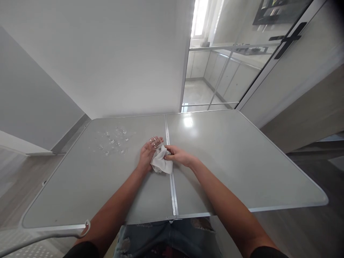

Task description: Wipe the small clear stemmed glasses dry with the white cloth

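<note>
My left hand (147, 153) is wrapped round a small clear glass (156, 143) held over the middle of the grey folding table (228, 157). A white cloth (161, 163) is bunched against the glass, and my right hand (178, 155) grips it with closed fingers. Both hands meet just left of the table's metal centre seam (172, 186).
Several more small clear glasses (114, 142) stand in a loose group at the table's back left. A white wall runs behind the table. A glass door (223, 61) is at the back right. A metal handle (85, 228) sticks out at the table's near left corner.
</note>
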`<state>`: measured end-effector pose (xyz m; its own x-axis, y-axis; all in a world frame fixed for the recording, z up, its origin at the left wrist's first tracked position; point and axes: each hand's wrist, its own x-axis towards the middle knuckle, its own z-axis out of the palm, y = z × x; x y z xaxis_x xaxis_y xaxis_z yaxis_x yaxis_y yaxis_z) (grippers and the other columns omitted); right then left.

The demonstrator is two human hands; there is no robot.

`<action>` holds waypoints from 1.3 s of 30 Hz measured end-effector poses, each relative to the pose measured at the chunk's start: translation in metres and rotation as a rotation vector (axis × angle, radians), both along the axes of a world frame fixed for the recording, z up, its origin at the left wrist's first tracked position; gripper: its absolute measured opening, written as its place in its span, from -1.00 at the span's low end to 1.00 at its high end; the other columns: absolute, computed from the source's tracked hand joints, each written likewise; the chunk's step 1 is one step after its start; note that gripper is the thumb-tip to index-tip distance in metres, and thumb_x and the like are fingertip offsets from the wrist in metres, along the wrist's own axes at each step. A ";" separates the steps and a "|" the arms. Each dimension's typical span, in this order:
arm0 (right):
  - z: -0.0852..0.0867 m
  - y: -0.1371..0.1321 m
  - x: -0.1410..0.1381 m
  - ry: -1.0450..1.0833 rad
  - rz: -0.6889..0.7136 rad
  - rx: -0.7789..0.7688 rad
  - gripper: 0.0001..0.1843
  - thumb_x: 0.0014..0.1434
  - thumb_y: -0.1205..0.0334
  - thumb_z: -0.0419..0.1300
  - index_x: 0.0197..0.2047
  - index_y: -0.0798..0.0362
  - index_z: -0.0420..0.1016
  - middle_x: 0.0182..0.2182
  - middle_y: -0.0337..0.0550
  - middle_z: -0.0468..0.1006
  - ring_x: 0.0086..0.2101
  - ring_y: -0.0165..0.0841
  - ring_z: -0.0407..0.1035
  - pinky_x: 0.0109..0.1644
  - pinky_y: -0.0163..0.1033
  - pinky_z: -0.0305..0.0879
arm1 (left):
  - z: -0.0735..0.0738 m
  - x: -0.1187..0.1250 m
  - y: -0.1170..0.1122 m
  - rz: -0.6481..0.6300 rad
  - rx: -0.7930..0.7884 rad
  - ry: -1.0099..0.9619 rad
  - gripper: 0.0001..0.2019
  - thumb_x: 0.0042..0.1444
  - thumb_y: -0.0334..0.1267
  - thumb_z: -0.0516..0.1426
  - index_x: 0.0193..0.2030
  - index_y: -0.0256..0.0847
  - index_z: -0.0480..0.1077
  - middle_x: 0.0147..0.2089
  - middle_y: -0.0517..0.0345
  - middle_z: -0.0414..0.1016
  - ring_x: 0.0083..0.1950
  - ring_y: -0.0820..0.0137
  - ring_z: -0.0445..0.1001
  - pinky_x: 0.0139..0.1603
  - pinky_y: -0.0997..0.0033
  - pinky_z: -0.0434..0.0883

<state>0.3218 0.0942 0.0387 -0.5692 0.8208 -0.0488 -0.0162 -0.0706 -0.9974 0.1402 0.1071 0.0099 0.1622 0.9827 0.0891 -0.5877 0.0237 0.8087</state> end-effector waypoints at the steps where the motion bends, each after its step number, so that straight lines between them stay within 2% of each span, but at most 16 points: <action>1: -0.002 0.001 0.001 -0.086 -0.024 0.107 -0.80 0.08 0.31 0.26 -0.17 0.09 0.44 -0.27 -0.18 0.53 -0.26 -0.33 0.37 -0.17 -0.27 0.26 | -0.001 0.002 -0.001 0.017 0.036 0.015 -0.45 0.12 0.08 0.31 0.14 -0.23 0.47 0.22 -0.22 0.51 0.25 0.07 0.49 0.28 0.09 0.40; 5: -0.012 0.002 -0.002 -0.570 -0.200 0.550 -0.83 0.14 0.43 0.11 -0.18 0.08 0.39 -0.32 -0.13 0.52 -0.31 -0.30 0.32 -0.23 -0.27 0.15 | -0.007 0.008 -0.003 0.127 0.157 0.087 -0.45 0.09 0.05 0.34 0.17 -0.15 0.44 0.23 -0.17 0.51 0.27 0.11 0.47 0.33 0.11 0.34; 7: -0.016 0.001 -0.007 -0.703 -0.249 0.632 -0.83 0.18 0.45 0.07 -0.17 0.08 0.39 -0.34 -0.08 0.52 -0.31 -0.27 0.32 -0.23 -0.25 0.12 | -0.008 0.008 -0.003 0.149 0.150 0.075 -0.44 0.09 0.05 0.34 0.17 -0.14 0.44 0.23 -0.17 0.51 0.27 0.10 0.47 0.34 0.10 0.32; 8: -0.017 0.001 -0.009 -0.703 -0.258 0.627 -0.84 0.19 0.44 0.06 -0.19 0.07 0.39 -0.35 -0.08 0.52 -0.33 -0.27 0.32 -0.23 -0.25 0.11 | -0.008 0.007 -0.002 0.145 0.126 0.054 -0.45 0.09 0.06 0.33 0.16 -0.15 0.44 0.22 -0.18 0.51 0.26 0.10 0.48 0.34 0.09 0.33; 10: -0.016 0.002 -0.011 -0.555 -0.256 0.523 -0.90 0.24 0.37 0.07 -0.26 0.06 0.41 -0.39 -0.12 0.50 -0.36 -0.30 0.31 -0.25 -0.27 0.11 | -0.006 0.004 -0.001 0.101 0.048 0.007 -0.46 0.10 0.07 0.33 0.13 -0.20 0.47 0.20 -0.20 0.52 0.22 0.09 0.51 0.32 0.07 0.35; 13: -0.011 0.003 -0.005 -0.138 -0.172 0.173 -0.78 0.27 0.10 0.17 -0.30 0.08 0.46 -0.41 -0.18 0.49 -0.40 -0.35 0.30 -0.29 -0.29 0.15 | 0.000 0.001 -0.001 -0.007 -0.064 -0.035 -0.44 0.11 0.14 0.29 0.09 -0.25 0.50 0.21 -0.21 0.52 0.20 0.04 0.52 0.28 0.01 0.39; 16: -0.008 0.004 0.003 0.150 -0.059 -0.177 -0.60 0.08 -0.09 0.37 -0.30 0.12 0.51 -0.43 -0.19 0.49 -0.42 -0.39 0.29 -0.33 -0.31 0.16 | 0.006 0.002 -0.005 -0.091 -0.078 -0.043 -0.41 0.11 0.19 0.27 0.11 -0.24 0.50 0.24 -0.20 0.50 0.24 0.02 0.49 0.28 0.01 0.40; 18: -0.009 0.004 0.004 0.237 -0.066 -0.283 -0.55 -0.02 -0.09 0.46 -0.31 0.13 0.54 -0.44 -0.19 0.49 -0.43 -0.40 0.28 -0.33 -0.31 0.17 | 0.007 0.003 -0.006 -0.104 -0.058 -0.038 -0.39 0.09 0.19 0.28 0.12 -0.23 0.49 0.25 -0.18 0.49 0.24 0.03 0.50 0.26 0.05 0.42; 20: -0.010 0.003 0.002 0.300 -0.164 -0.280 -0.56 -0.01 -0.09 0.46 -0.28 0.11 0.56 -0.42 -0.18 0.51 -0.40 -0.39 0.31 -0.30 -0.30 0.21 | 0.006 0.004 -0.004 -0.052 -0.043 -0.041 -0.40 0.07 0.18 0.31 0.11 -0.22 0.49 0.24 -0.18 0.50 0.21 0.06 0.52 0.23 0.10 0.44; 22: -0.011 0.003 -0.002 0.327 -0.244 -0.210 -0.58 0.07 -0.10 0.41 -0.18 0.07 0.57 -0.34 -0.16 0.55 -0.31 -0.35 0.35 -0.23 -0.29 0.27 | 0.003 0.004 -0.001 0.049 -0.047 -0.047 -0.43 0.07 0.15 0.32 0.08 -0.24 0.50 0.23 -0.18 0.51 0.19 0.09 0.53 0.21 0.14 0.45; 24: -0.010 0.002 -0.004 0.299 -0.230 -0.112 -0.60 0.14 -0.07 0.36 -0.08 0.04 0.55 -0.24 -0.16 0.56 -0.21 -0.32 0.38 -0.13 -0.27 0.30 | 0.002 0.003 0.002 0.135 -0.072 -0.043 -0.45 0.10 0.14 0.30 0.06 -0.26 0.51 0.23 -0.19 0.51 0.19 0.09 0.53 0.20 0.15 0.46; 26: -0.007 0.001 -0.003 0.229 -0.151 -0.012 -0.58 0.14 -0.03 0.37 -0.02 0.03 0.51 -0.19 -0.17 0.54 -0.17 -0.32 0.38 -0.09 -0.27 0.31 | 0.002 0.001 0.004 0.165 -0.105 -0.036 -0.46 0.14 0.15 0.26 0.07 -0.26 0.51 0.25 -0.20 0.49 0.21 0.09 0.52 0.19 0.13 0.47; 30: -0.003 0.001 0.003 0.081 -0.065 0.172 -0.54 0.12 0.03 0.38 0.02 0.04 0.47 -0.18 -0.17 0.51 -0.21 -0.33 0.34 -0.13 -0.30 0.29 | 0.002 -0.002 0.008 0.125 -0.185 -0.073 -0.42 0.16 0.23 0.20 0.06 -0.26 0.51 0.28 -0.18 0.46 0.26 0.10 0.47 0.19 0.14 0.47; 33: -0.009 0.003 0.006 0.010 -0.092 0.260 -0.68 0.12 0.08 0.37 -0.12 0.07 0.52 -0.30 -0.23 0.49 -0.29 -0.36 0.32 -0.18 -0.29 0.27 | -0.001 -0.003 0.010 0.057 -0.260 -0.118 -0.43 0.17 0.25 0.18 0.01 -0.25 0.52 0.27 -0.13 0.47 0.26 0.14 0.46 0.17 0.22 0.49; 36: -0.015 0.004 0.005 0.018 -0.171 0.269 -0.77 0.08 0.11 0.38 -0.26 0.08 0.56 -0.39 -0.26 0.49 -0.33 -0.35 0.34 -0.19 -0.27 0.28 | -0.003 -0.003 0.011 0.027 -0.291 -0.149 -0.47 0.16 0.22 0.20 -0.02 -0.23 0.52 0.24 -0.09 0.49 0.25 0.17 0.46 0.16 0.23 0.49; 39: -0.015 0.003 0.004 0.088 -0.239 0.211 -0.70 -0.03 0.14 0.45 -0.23 0.09 0.62 -0.36 -0.23 0.56 -0.31 -0.31 0.40 -0.17 -0.22 0.32 | -0.002 -0.003 0.009 0.014 -0.278 -0.145 -0.47 0.14 0.21 0.23 -0.01 -0.23 0.52 0.24 -0.09 0.49 0.23 0.16 0.47 0.20 0.17 0.47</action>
<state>0.3257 0.0975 0.0236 -0.3534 0.9184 0.1779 -0.0945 0.1542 -0.9835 0.1370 0.1164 0.0076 0.1542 0.9746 -0.1623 -0.6981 0.2237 0.6802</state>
